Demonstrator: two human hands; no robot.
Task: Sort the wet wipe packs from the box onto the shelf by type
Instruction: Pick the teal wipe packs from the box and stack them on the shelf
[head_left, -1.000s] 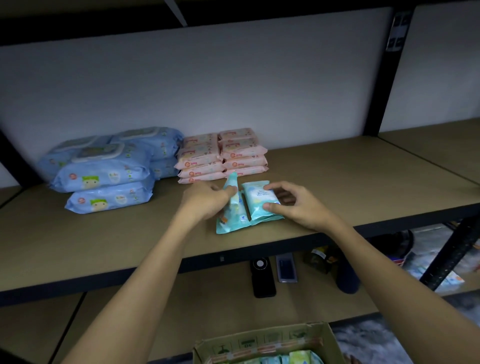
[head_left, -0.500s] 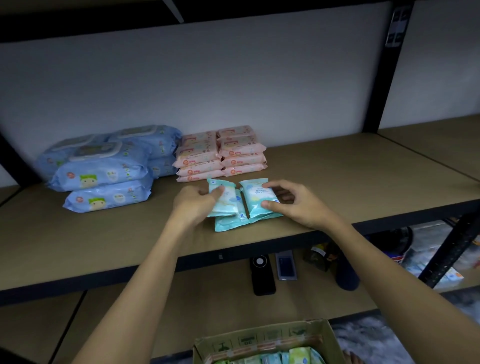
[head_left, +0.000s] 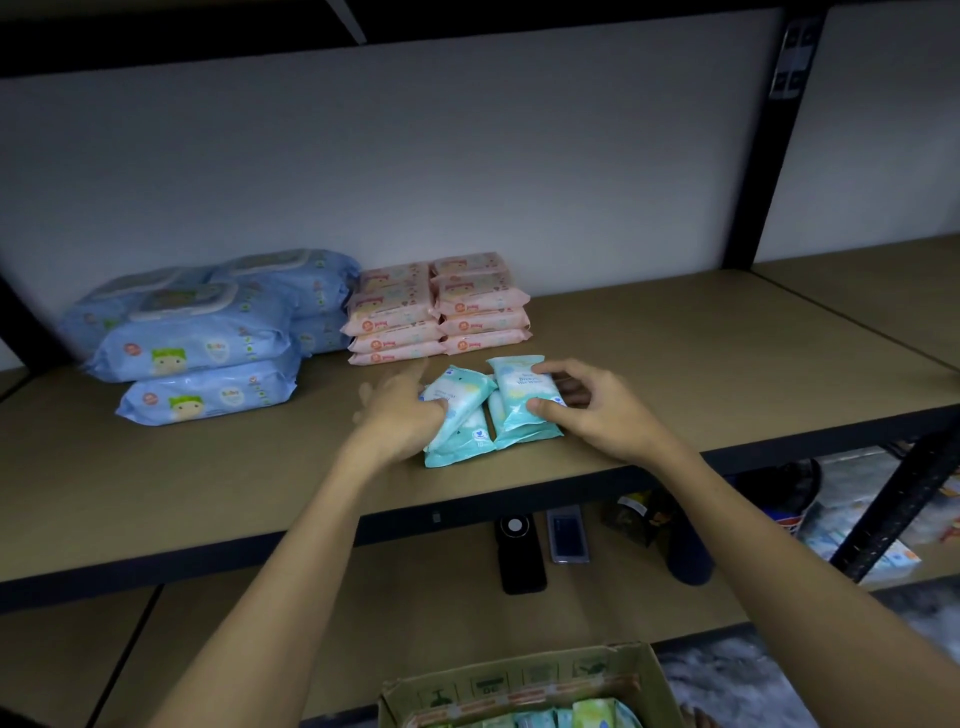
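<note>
Several small teal wipe packs (head_left: 462, 436) lie in two short piles near the front of the tan shelf (head_left: 701, 358). My left hand (head_left: 400, 415) holds the top pack of the left pile (head_left: 460, 389), thumb on its face; its fingers are blurred. My right hand (head_left: 592, 410) grips the top pack of the right pile (head_left: 522, 387), fingers curled over its far edge and thumb on its front. Large blue wipe packs (head_left: 202, 353) are stacked at the back left. Pink packs (head_left: 441, 312) stand in two stacks beside them. The cardboard box (head_left: 524, 673) at the bottom edge holds more teal and green packs.
On the lower shelf sit a black device (head_left: 521, 556), a small clear case (head_left: 567, 535) and dark objects (head_left: 685, 551) further right. A black upright post (head_left: 769, 156) stands at the back right, with another shelf board beyond it. Bare shelf surface stretches to the right of the teal packs.
My left hand has laid its teal pack down flat on top of the left pile. My right hand stays on the right pile.
</note>
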